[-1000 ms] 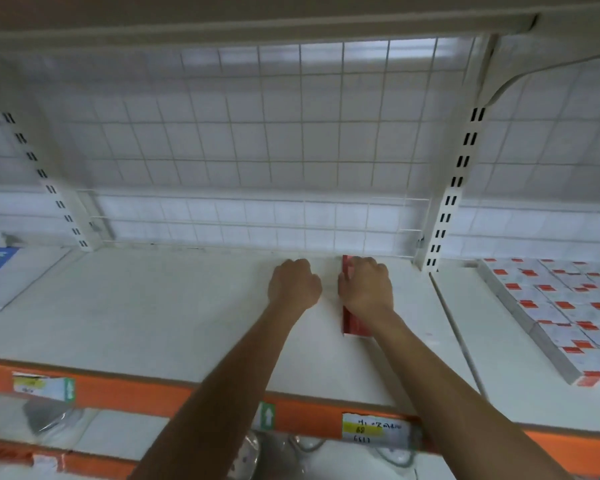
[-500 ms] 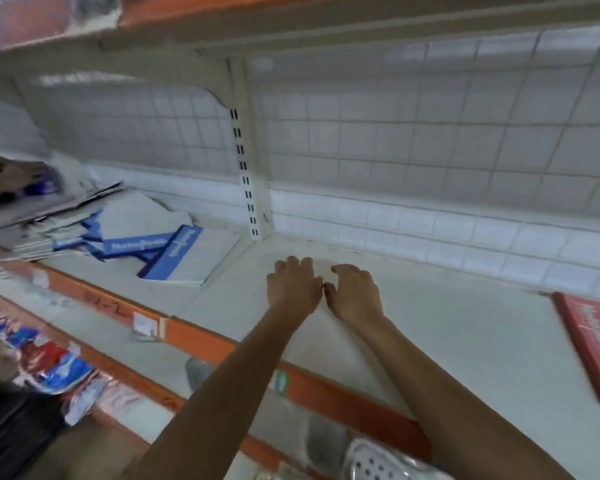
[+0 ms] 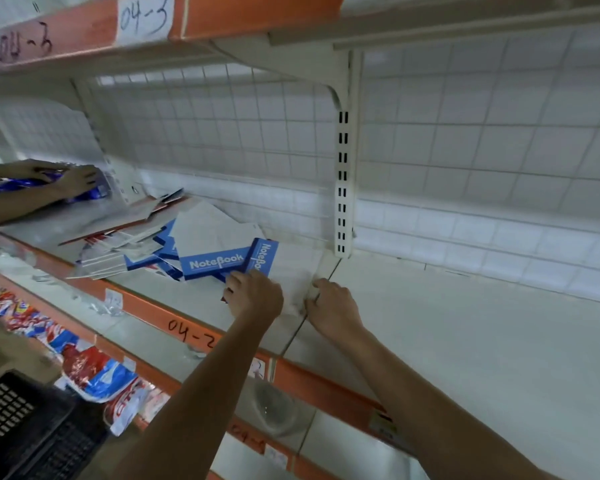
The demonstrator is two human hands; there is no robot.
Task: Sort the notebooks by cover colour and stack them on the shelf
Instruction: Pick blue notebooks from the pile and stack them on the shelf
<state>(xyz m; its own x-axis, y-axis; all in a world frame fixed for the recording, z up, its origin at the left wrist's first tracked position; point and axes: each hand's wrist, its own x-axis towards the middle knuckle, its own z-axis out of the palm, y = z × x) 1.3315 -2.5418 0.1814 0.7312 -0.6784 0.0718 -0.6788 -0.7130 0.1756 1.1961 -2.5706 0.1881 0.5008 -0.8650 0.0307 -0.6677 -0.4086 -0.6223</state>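
A white notebook with a blue band [image 3: 263,258] lies flat on the white shelf [image 3: 465,341], at the right end of a loose pile of blue-and-white notebooks [image 3: 201,244]. My left hand [image 3: 253,296] has its fingers curled on the near left edge of that notebook, by the blue band. My right hand [image 3: 333,306] pinches its near right corner at the seam between two shelf boards. Some notebooks with red edges [image 3: 125,225] lie further back in the pile. No red notebook shows on the right part of the shelf.
Another person's hands [image 3: 73,178] hold blue packs at the far left of the same shelf. A slotted upright [image 3: 343,181] stands behind the pile. Orange shelf edge [image 3: 174,317] runs in front. Red-and-blue packs [image 3: 84,368] and a black crate [image 3: 18,424] sit below.
The view swung left from the red notebook, which is now out of view. Both my hands moved left across the shelf and took hold of the blue-banded notebook at the pile.
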